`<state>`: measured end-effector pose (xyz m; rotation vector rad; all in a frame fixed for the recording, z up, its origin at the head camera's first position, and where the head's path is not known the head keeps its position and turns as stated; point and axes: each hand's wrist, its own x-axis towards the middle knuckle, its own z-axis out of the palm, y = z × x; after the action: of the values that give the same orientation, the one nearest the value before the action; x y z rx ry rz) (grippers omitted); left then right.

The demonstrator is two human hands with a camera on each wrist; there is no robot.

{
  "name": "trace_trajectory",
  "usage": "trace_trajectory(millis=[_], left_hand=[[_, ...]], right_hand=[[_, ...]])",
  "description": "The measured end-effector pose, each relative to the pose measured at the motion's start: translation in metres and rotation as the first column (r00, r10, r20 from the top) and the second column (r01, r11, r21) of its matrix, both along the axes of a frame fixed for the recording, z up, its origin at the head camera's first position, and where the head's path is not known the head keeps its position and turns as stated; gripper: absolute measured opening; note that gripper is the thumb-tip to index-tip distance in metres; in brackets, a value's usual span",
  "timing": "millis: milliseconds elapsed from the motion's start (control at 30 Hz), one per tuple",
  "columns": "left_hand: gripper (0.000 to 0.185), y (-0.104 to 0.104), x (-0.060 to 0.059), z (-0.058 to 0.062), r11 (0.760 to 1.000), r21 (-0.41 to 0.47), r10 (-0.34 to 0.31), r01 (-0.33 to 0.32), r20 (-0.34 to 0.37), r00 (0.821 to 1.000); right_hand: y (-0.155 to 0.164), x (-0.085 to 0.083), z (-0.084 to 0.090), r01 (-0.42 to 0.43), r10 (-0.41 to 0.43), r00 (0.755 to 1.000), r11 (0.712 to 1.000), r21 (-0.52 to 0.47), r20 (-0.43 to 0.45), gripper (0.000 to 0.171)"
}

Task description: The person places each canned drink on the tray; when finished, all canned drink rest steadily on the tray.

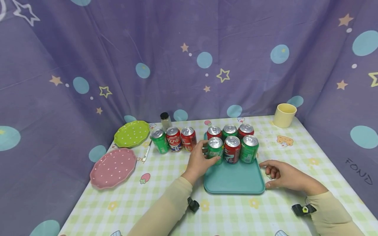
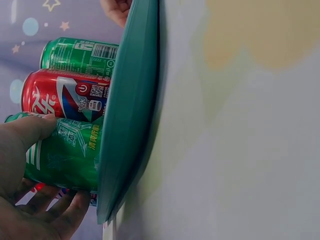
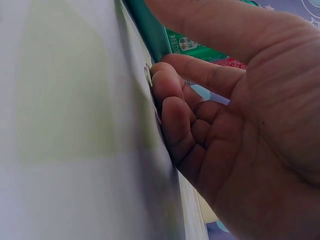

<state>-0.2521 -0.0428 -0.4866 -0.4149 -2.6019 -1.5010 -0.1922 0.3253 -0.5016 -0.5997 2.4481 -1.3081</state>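
Observation:
On the teal tray (image 1: 234, 180) stand two rows of upright soda cans, green and red. My left hand (image 1: 200, 160) grips the green can (image 1: 215, 150) at the front row's left end, with the thumb on its near side and the fingers around its left. That can (image 2: 62, 152) stands right beside a red can (image 2: 65, 95) in the left wrist view. Against the tray's right edge, my right hand (image 1: 286, 175) rests its index finger and thumb. Its other fingers (image 3: 175, 120) are bent, low by the tablecloth, and hold nothing.
Left of the tray stand a green can (image 1: 159, 141) and two red cans (image 1: 174, 139), with a black-capped jar (image 1: 166, 121) behind. Farther left lie a green dotted plate (image 1: 132, 133) and a pink one (image 1: 113, 168). A yellow cup (image 1: 284, 116) stands back right.

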Motion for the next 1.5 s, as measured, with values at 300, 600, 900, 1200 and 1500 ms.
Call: trace_trajectory(millis=[300, 600, 900, 1200, 1500], left_hand=[[0.076, 0.001, 0.0, 0.0, 1.0, -0.012, 0.007, -0.007, 0.018, 1.0], [0.076, 0.001, 0.0, -0.001, 1.0, -0.013, 0.008, -0.008, 0.013, 1.0], [0.08, -0.002, 0.004, 0.007, 1.0, -0.014, 0.014, -0.014, -0.049, 0.999], [0.061, -0.03, 0.004, 0.056, 0.993, 0.113, 0.063, -0.027, -0.326, 0.943], [0.051, -0.096, -0.019, 0.077, 0.96, 0.215, 0.254, -0.178, -0.409, 0.876]], right_hand=[[0.0, -0.001, 0.0, 0.004, -0.004, 1.0, 1.0, 0.002, -0.002, 0.075], [0.001, -0.001, -0.002, 0.004, -0.004, 1.0, 1.0, -0.005, 0.003, 0.075], [0.001, 0.0, -0.003, 0.003, -0.003, 1.0, 1.0, -0.003, -0.004, 0.076], [0.0, 0.0, 0.0, 0.006, -0.006, 1.0, 1.0, 0.004, 0.0, 0.075], [0.0, 0.001, 0.0, 0.006, -0.006, 1.0, 1.0, 0.006, 0.002, 0.074]])
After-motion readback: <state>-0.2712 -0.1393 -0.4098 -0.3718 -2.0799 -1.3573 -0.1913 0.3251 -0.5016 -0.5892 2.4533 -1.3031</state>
